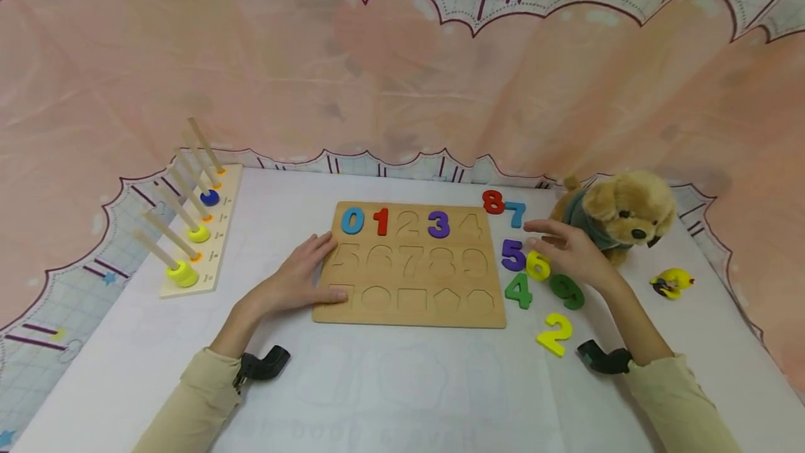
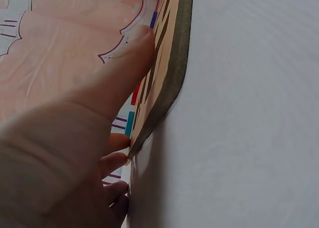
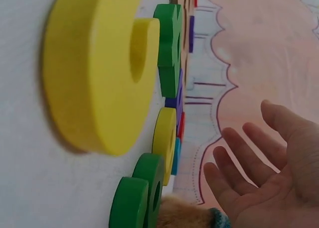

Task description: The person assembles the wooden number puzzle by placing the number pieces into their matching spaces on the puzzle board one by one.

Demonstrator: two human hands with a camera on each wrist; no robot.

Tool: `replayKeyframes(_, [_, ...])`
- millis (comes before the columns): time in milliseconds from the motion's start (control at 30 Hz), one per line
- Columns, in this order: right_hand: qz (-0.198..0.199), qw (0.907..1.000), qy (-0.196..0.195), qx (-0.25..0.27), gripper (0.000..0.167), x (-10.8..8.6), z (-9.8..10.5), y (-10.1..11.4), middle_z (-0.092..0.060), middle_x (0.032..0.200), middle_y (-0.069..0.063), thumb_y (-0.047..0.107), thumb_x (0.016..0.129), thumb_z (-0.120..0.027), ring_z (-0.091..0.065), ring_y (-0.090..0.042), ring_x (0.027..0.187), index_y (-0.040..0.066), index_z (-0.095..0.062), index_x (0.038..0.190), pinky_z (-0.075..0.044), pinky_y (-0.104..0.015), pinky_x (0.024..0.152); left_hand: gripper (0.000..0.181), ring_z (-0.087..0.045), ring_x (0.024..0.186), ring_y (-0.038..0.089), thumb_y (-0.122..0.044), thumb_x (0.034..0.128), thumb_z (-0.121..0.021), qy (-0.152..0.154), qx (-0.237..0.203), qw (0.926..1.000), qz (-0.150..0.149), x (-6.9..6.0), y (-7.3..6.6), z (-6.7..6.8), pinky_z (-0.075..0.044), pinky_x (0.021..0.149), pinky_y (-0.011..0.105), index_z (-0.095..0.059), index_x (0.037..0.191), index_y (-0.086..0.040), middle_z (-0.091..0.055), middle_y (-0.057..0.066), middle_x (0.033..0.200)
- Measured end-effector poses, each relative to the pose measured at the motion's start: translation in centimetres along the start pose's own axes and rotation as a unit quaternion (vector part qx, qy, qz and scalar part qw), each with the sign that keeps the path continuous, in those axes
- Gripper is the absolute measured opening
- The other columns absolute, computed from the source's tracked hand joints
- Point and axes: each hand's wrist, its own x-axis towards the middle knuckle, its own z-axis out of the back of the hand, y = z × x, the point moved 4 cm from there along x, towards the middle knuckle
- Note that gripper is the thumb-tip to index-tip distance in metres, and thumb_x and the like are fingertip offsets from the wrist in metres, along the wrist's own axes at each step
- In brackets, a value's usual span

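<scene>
My left hand (image 1: 294,275) rests at the left edge of a wooden number board (image 1: 409,317), with its thumb (image 2: 127,63) lying on top and the other fingers along the side. In the board sit a blue 0 (image 1: 353,221), a red 1 (image 1: 381,221) and a purple 3 (image 1: 439,224); the other recesses hold no pieces. Over the loose numbers at the right hovers my right hand (image 1: 575,252), its fingers spread and holding nothing. Beneath and beside it lie a yellow 6 (image 1: 538,266), purple 5 (image 1: 513,256), green 9 (image 1: 567,292) and blue 7 (image 1: 516,214).
A red 8 (image 1: 493,202), green 4 (image 1: 518,291) and yellow 2 (image 1: 555,335) lie right of the board. Behind the right hand sits a plush dog (image 1: 629,212), with a yellow toy duck (image 1: 672,283) farther right. A peg stand (image 1: 216,247) with upright rods stands at left.
</scene>
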Motion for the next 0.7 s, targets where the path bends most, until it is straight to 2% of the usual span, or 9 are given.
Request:
replayKeyframes(133, [-0.006, 1.0000, 0.001, 0.002, 0.051, 0.4, 0.0, 0.1, -0.052, 0.141, -0.021, 0.036, 0.100, -0.053, -0.053, -0.041, 0.127, 0.004, -0.049, 0.139, -0.047, -0.054, 0.101, 0.111, -0.004, 0.150, 0.044, -0.052, 0.0741, -0.078, 0.010, 0.009, 0.9999, 0.000, 0.0, -0.1, -0.1, -0.012, 0.117, 0.066, -0.020, 0.154, -0.001, -0.013, 0.019, 0.163])
replayKeyframes(333, [0.007, 1.0000, 0.002, 0.006, 0.053, 1.7, -0.2, 0.4, -0.050, 0.141, -0.024, 0.033, 0.100, -0.053, -0.050, -0.041, 0.130, -0.002, -0.046, 0.139, -0.042, -0.052, 0.107, 0.115, -0.004, 0.149, 0.045, -0.053, 0.0712, -0.080, 0.012, 0.018, 0.9997, -0.006, -0.2, -0.2, -0.2, -0.013, 0.116, 0.067, -0.020, 0.153, 0.000, -0.012, 0.023, 0.162])
replayKeyframes(467, [0.001, 1.0000, 0.001, -0.003, 0.055, 2.9, -0.3, 0.3, -0.051, 0.140, -0.023, 0.036, 0.099, -0.055, -0.052, -0.040, 0.128, -0.001, -0.046, 0.139, -0.045, -0.050, 0.103, 0.116, -0.003, 0.150, 0.044, -0.053, 0.0710, -0.080, 0.017, 0.020, 0.9997, -0.004, -0.2, -0.1, -0.3, -0.012, 0.117, 0.065, -0.018, 0.154, -0.001, -0.011, 0.022, 0.162])
replayKeyframes(700, [-0.010, 0.9998, 0.015, -0.011, 0.055, 4.7, -0.4, 0.5, -0.049, 0.143, -0.021, 0.036, 0.097, -0.057, -0.047, -0.040, 0.131, 0.002, -0.046, 0.140, -0.041, -0.053, 0.109, 0.118, -0.002, 0.150, 0.044, -0.054, 0.0709, -0.080, 0.022, 0.023, 0.9995, -0.002, -0.2, -0.1, -0.3, -0.012, 0.118, 0.065, -0.017, 0.154, 0.000, -0.009, 0.021, 0.163])
